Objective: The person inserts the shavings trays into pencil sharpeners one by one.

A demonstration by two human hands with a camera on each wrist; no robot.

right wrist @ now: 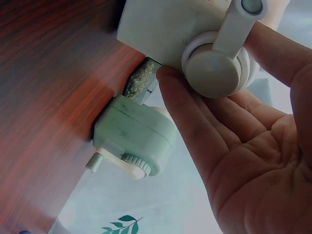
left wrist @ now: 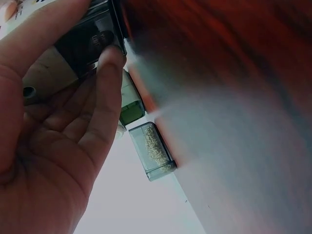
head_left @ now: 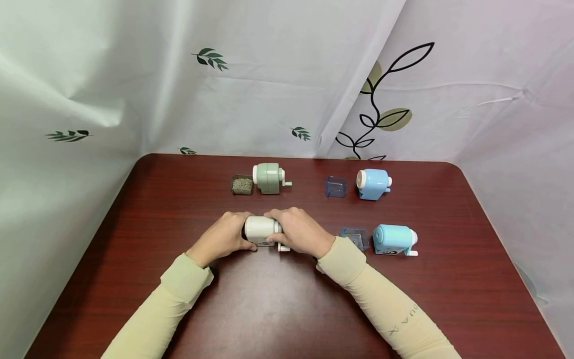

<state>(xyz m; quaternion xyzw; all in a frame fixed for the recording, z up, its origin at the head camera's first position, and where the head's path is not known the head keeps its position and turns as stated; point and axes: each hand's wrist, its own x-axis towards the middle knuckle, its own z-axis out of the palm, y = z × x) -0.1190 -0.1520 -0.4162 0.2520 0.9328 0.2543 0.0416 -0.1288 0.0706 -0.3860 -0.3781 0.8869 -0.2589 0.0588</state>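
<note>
A cream-white crank pencil sharpener (head_left: pixel 260 230) is held between both hands near the table's middle. My left hand (head_left: pixel 225 233) grips its left end; the left wrist view shows thumb and fingertips around the dark see-through drawer (left wrist: pixel 90 41) at its base. My right hand (head_left: pixel 299 232) holds the other end, thumb and fingers on either side of the body beside the crank (right wrist: pixel 233 29). Just behind them stands a green pencil sharpener (head_left: pixel 269 178). At its left sits a see-through drawer of shavings (head_left: pixel 242 186).
At the back right are a blue sharpener (head_left: pixel 373 184) and a dark blue see-through drawer (head_left: pixel 336 186). A turquoise sharpener (head_left: pixel 392 239) stands closer, with another see-through drawer (head_left: pixel 356 238) beside the right sleeve. A patterned white curtain (head_left: pixel 269 99) borders the dark red table (head_left: pixel 278 309).
</note>
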